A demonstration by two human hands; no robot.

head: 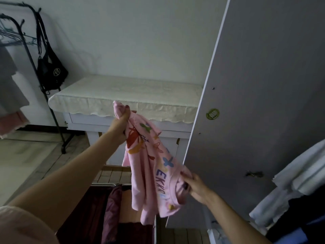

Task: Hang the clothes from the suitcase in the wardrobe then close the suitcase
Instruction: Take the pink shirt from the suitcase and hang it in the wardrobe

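Observation:
A pink shirt (149,173) with colourful prints hangs in the air between my hands. My left hand (121,118) grips its upper end, raised in front of the table. Lower and to the right, my right hand (193,185) pinches the shirt's collar edge close to the wardrobe door (255,85). The open suitcase (98,217) lies on the floor below, holding dark maroon clothes. Inside the wardrobe at the right edge hang white and dark garments (299,182).
A white table with a cream cloth (123,95) stands against the wall ahead. At the left stands a black clothes rack (44,76) with wire hangers, a black bag (51,71) and hanging garments. The open wardrobe door juts toward me.

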